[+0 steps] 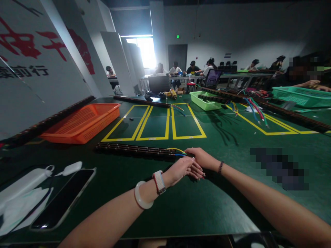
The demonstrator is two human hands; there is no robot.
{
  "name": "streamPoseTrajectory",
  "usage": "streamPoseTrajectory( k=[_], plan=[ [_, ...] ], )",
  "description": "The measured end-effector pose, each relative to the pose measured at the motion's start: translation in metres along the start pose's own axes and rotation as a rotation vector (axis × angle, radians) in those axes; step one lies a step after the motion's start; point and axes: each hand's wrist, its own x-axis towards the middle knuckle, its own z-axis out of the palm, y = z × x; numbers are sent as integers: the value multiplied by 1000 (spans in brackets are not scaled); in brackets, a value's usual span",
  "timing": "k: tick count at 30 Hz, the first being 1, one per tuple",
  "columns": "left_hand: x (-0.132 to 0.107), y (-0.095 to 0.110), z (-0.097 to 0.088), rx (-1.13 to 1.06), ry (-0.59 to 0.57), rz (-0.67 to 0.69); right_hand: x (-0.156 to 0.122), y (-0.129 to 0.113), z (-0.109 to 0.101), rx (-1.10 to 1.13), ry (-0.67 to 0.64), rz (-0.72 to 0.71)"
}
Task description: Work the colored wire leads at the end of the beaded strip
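I see both hands meeting at the right end of a long dark strip [134, 150] that lies across the green mat [181, 206], near the middle of the view. My right hand [200, 157] rests at the strip's end, fingers curled narrow where thin wires [177, 150], yellow and blue, come out; I cannot tell whether it pinches them. My left hand [182, 169] lies just beside it, fingers loosely together and overlapping the right hand's fingers; it appears to hold nothing.

Risks, as I judge them:
- The wires are thin and short. A sideways pull could drag them out of the strip or slide the whole strip, since nothing visibly pins it.
- The two hands overlap and hide the wire ends, so a slipped grip may go unnoticed.
- The left forearm carries a bangle [141, 199] and a watch [159, 181]; either could snag on the mat edge.

Room and edges:
- Near left, a phone [63, 198] and white items lie well apart from the strip; a wide left sweep would reach them.
- Far left, an orange tray [82, 122] sits beyond the strip.
- Straight ahead, yellow-lined boxes [155, 124] are open floor for moving.
- Far right, a green basket [204, 100] and more coloured cables sit well apart.
- The mat's near edge runs close under both forearms.
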Motion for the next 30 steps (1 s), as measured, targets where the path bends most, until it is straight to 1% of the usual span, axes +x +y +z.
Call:
streamPoseTrajectory(
  k=[11,20,25,30],
  plan=[
    [-2,3,3,13,18,-6,0,0,1,-2,-3,5],
    [-1,1,1,1,2,2,1,0,0,4,-11,21],
    [0,1,1,5,3,5,1,1,-3,20,19,61],
    [-1,2,2,8,2,-9,0,6,-4,53,16,109]
  ],
)
